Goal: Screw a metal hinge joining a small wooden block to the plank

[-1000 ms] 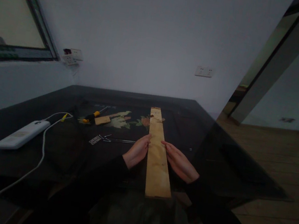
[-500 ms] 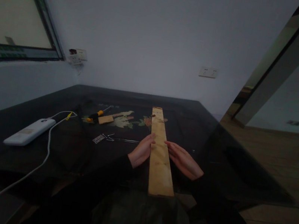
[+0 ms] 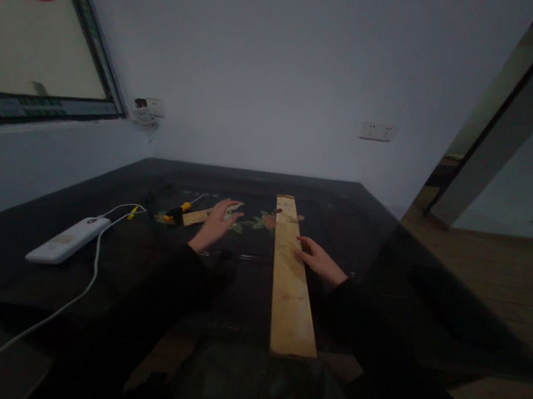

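Note:
A long wooden board [image 3: 291, 284] lies lengthwise on the dark table [image 3: 240, 303], its near end at the front edge. My right hand [image 3: 318, 260] rests against the board's right side, fingertips on its edge, fingers apart. To the left, my left hand [image 3: 216, 222] is raised over the table with fingers spread and nothing in it. It is nearest to a small wooden block [image 3: 194, 217], which it partly covers. A screwdriver with a yellow and black handle [image 3: 178, 211] lies just left of that block.
On the left lie a white power bank [image 3: 68, 241] and its white cable [image 3: 96, 253], which runs off the near edge. A wall with sockets [image 3: 377, 131] stands behind the table. Flower patterns decorate the tabletop.
My left hand has left the board and moved left and forward towards the small block. My right hand has shifted slightly forward along the board. The view has turned a little left.

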### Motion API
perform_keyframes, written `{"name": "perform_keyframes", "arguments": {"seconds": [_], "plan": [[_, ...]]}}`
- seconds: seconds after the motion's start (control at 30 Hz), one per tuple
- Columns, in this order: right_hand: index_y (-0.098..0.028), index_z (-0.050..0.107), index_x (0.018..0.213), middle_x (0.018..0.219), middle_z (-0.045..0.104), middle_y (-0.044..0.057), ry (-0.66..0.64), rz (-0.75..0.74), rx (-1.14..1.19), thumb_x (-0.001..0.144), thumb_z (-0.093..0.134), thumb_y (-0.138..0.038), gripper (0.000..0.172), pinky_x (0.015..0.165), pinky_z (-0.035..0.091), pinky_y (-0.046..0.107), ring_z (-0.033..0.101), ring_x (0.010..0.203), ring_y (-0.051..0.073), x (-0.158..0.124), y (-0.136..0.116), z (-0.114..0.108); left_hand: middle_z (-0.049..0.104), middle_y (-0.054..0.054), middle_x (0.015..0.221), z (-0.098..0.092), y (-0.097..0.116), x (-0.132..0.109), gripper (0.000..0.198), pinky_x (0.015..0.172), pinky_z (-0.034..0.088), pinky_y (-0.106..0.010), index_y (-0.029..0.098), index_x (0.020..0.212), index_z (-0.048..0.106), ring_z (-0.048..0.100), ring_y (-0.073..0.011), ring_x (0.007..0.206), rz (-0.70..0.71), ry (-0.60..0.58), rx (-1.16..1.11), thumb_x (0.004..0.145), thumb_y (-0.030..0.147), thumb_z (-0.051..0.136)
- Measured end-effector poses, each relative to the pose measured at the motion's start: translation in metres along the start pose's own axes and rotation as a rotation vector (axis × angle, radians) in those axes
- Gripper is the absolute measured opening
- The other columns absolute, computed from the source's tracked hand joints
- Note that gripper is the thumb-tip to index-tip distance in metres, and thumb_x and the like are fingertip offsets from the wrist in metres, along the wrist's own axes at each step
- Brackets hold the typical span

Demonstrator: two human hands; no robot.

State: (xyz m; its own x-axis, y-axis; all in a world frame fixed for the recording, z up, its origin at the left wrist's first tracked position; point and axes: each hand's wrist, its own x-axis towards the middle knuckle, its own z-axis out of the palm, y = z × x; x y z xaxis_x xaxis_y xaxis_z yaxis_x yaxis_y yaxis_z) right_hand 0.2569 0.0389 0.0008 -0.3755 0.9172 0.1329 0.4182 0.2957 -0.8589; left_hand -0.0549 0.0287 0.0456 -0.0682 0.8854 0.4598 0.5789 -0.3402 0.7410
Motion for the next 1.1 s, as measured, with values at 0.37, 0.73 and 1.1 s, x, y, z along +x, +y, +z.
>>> {"name": "perform_keyframes", "arguments": {"seconds": [0.37,0.73,1.1], "plan": [[-0.009,0.05,0.135,0.146,0.04,0.019,0.02,-0.164,-0.529,0.089,0.047,-0.041,0.056,0.113,0.026,0.048,0.03,0.139,0.03,0.021,0.029,0.02,0.061,-0.017,0.122,-0.111,-0.141,0.005,0.046,0.101,0.042,-0.039,0.008,0.124,0.055,0.053,-0.0286,0.119,-0.387,0.223,0.588,0.078,0.016,0.052],[-0.008,0.052,0.133,0.143,0.044,0.018,0.0,-0.193,-0.571,0.089,0.047,-0.043,0.057,0.113,0.028,0.044,0.039,0.135,0.027,0.005,0.022,0.018,0.064,-0.014,0.121,-0.111,-0.162,0.0,0.046,0.096,0.046,-0.035,0.012,0.127,0.056,0.06,-0.0251,0.111,-0.388,0.203,0.58,0.083,0.025,0.055],[-0.008,0.062,0.121,0.133,0.055,0.02,0.111,-0.263,-0.5,0.085,0.055,-0.04,0.048,0.113,0.027,0.047,0.047,0.129,0.027,0.005,0.014,0.014,0.065,-0.016,0.119,-0.119,-0.158,0.002,0.043,0.096,0.046,-0.037,0.01,0.123,0.061,0.06,-0.0277,0.111,-0.443,0.307,0.543,0.083,0.025,0.056]]}}
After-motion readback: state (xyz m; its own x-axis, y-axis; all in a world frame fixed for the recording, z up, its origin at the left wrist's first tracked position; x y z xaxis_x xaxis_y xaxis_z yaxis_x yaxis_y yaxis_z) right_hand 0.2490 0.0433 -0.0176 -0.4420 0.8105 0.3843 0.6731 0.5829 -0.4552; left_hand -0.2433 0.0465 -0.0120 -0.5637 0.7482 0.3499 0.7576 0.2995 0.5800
